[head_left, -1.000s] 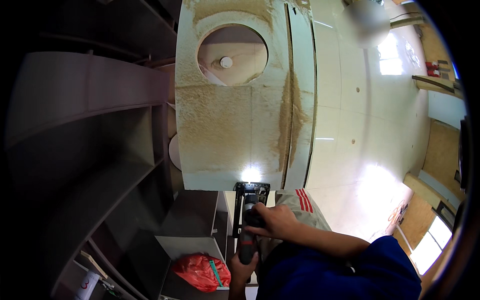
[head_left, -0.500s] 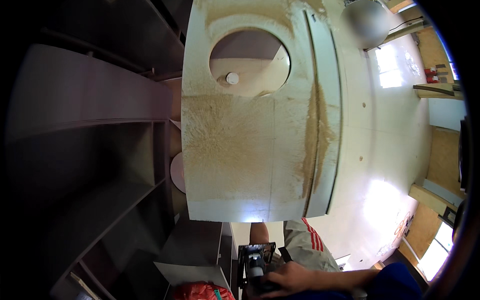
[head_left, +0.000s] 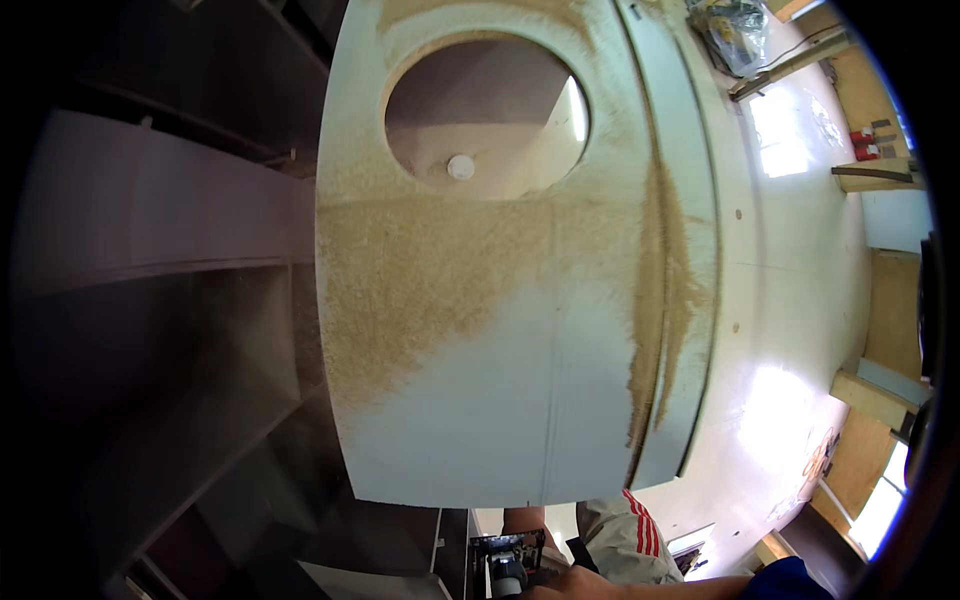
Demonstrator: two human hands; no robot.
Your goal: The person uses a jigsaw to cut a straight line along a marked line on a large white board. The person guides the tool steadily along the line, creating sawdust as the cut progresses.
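At the lower edge my right hand (head_left: 570, 584), its forearm coming in from the right, is closed on a dark power tool (head_left: 508, 562) with a flat, frame-like metal base plate. The picture's edge cuts off most of the hand. My left hand does not show. Beyond the tool lies a pale board (head_left: 460, 440) with a large round hole cut through it and a long groove along its right side. Sawdust (head_left: 420, 270) coats the board around the hole, down its left half and along the groove. The tool is apart from the board's near edge.
Dark cabinet carcasses (head_left: 180, 340) stand along the left. On the pale floor (head_left: 780, 270) at right are wooden battens (head_left: 870, 400) and a clear plastic bag (head_left: 735, 35). A white round piece (head_left: 460, 167) shows through the hole. A grey trouser leg (head_left: 630, 540) with red stripes is near.
Sawdust has left the board's lower middle and right, baring pale surface; haze hangs at the left. The board looks larger and nearer. My right hand and the tool sit lower in view.
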